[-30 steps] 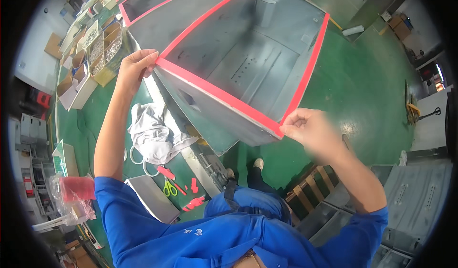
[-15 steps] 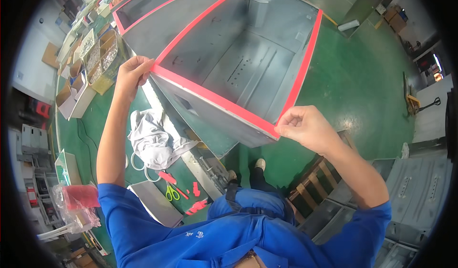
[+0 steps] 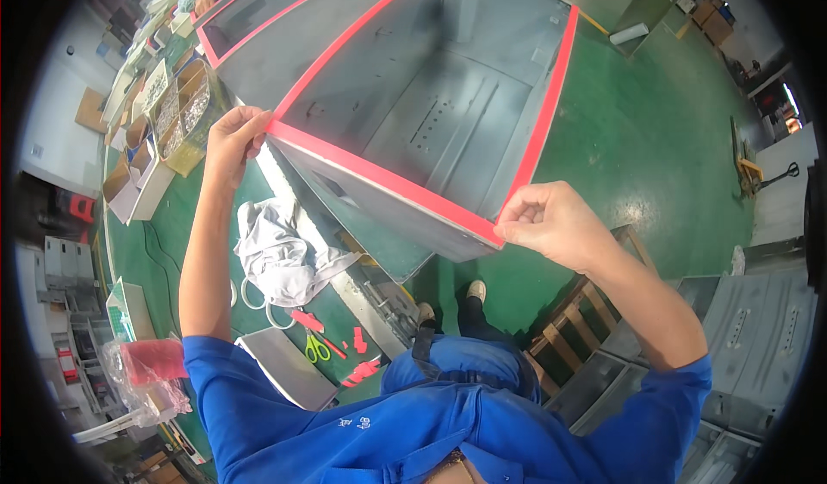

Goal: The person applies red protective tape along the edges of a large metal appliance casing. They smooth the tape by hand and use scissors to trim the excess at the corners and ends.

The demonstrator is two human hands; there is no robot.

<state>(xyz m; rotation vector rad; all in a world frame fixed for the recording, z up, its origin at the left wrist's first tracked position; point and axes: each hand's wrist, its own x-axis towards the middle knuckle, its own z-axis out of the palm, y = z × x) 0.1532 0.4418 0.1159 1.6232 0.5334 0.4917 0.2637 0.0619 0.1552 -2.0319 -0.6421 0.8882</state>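
Note:
A grey metal cabinet (image 3: 353,199) lies in front of me with its open side facing up, and red strips run around its rim. At the near left corner, the thumb and fingers of my left hand (image 3: 231,146) pinch one end of the near red strip (image 3: 383,178). My right hand (image 3: 551,225) is closed on the other end of that strip, at the near right corner. Between my hands the strip lies along the near rim; whether it is stuck down I cannot tell.
On the green table are a white cloth (image 3: 280,256), green-handled scissors (image 3: 317,349), red scraps (image 3: 360,372) and bins of small parts (image 3: 185,118). Another red-edged cabinet (image 3: 293,36) stands beyond, near another person's hand (image 3: 203,4). A wooden pallet (image 3: 573,333) lies at lower right.
The view has shifted slightly. Both my hands stay at the same two corners, and their grip on the strip looks the same.

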